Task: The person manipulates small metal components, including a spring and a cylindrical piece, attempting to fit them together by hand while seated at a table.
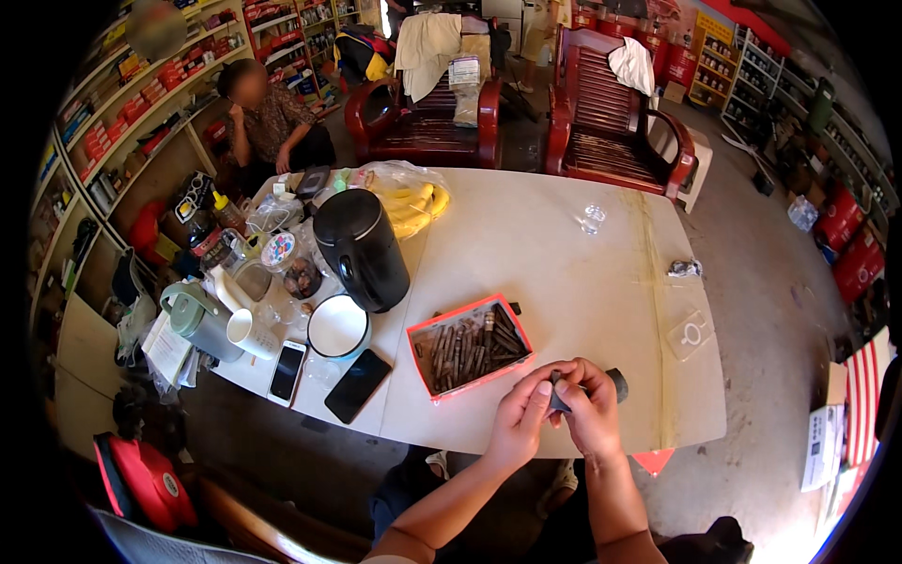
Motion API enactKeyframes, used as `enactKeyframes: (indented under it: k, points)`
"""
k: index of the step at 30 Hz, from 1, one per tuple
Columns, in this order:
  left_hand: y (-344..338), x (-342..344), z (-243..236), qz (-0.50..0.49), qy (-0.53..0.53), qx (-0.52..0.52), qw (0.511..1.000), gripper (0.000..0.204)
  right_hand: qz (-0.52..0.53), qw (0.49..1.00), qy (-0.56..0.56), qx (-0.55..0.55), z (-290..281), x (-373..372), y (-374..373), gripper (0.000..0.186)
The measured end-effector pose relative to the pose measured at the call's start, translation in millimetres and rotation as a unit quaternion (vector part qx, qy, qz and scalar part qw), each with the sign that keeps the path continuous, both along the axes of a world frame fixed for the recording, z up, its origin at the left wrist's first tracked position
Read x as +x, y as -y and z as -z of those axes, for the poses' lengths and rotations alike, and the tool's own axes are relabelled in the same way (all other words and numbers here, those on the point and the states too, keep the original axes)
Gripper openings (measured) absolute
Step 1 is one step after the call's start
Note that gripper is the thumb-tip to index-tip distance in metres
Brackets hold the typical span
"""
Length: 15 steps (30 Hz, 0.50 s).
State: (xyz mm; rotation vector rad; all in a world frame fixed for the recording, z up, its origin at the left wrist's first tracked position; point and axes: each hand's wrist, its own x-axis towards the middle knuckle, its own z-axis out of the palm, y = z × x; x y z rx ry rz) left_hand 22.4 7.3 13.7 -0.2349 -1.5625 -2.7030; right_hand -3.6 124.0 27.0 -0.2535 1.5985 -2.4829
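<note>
Close together over the table's near edge, my left hand and my right hand are both closed on a small dark grey piece. Its kind is mostly hidden by my fingers and thumbs. A dark, round-ended cylinder shows just past my right hand; whether I hold it or it stands on the table I cannot tell. Just beyond my left hand sits an open red-edged cardboard box, filled with several dark metal rods that look like worn drill bits or taps.
On the table's left are a black kettle, a white bowl, two phones, a white mug, a grey-green flask and bagged bananas. A small clear cup stands far right. Beyond the table, a person sits near wooden armchairs.
</note>
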Motion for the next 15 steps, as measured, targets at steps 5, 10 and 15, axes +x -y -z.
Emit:
enactKeyframes:
  k: [5, 10, 15]
  points:
    - [5.3, -0.7, 4.9, 0.010, 0.009, 0.004, 1.000, 0.033, -0.011, 0.999, -0.021, 0.032, 1.4, 2.3, 1.1, 0.015]
    - [-3.5, -1.2, -0.3, -0.010, 0.004, 0.001, 1.000, 0.034, 0.009, 0.999, -0.016, 0.042, -4.2, 0.7, -0.3, 0.016]
    - [-2.4, -2.8, 2.8, -0.031, 0.020, -0.006, 0.999, 0.037, 0.011, 0.999, 0.024, 0.034, 2.6, -0.7, 2.3, 0.020]
